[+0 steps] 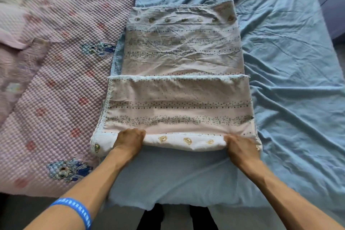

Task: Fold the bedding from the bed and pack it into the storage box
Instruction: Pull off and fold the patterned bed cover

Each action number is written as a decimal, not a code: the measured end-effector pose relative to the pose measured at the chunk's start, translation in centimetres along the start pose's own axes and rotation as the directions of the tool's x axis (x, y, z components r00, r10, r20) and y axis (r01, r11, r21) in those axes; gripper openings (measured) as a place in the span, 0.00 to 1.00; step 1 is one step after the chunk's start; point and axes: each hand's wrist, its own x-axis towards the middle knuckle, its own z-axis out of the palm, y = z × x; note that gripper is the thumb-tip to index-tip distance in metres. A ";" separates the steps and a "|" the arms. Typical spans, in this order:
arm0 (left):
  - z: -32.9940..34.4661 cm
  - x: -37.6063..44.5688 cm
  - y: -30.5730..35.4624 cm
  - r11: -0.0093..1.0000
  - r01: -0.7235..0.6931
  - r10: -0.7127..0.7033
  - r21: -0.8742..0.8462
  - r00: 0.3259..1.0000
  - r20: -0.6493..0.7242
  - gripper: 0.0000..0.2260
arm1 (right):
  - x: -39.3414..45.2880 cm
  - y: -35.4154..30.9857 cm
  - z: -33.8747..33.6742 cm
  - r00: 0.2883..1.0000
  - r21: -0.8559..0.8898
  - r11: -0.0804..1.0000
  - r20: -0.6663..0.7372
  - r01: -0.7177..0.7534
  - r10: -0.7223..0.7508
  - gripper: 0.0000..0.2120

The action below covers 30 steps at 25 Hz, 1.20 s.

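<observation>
Beside the pink quilt, left hand and right hand each grip the near folded edge of the pale sheet on the blue bed, mid-fold, likely next carrying that edge evenly forward.

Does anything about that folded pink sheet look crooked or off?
Slightly. The pink sheet has its folded layer's right corner overhanging the layer beneath. Both the left hand and right hand grip the near edge.

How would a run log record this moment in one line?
stage: folding | left hand: grips pink sheet near edge | right hand: grips same edge | storage box: unseen
</observation>
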 end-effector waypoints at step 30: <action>-11.4 17.4 -10.6 0.961 0.075 -0.067 -0.267 0.997 0.041 0.17 | 19.0 11.0 -13.3 1.000 0.569 0.822 -0.014 0.003 0.006 0.10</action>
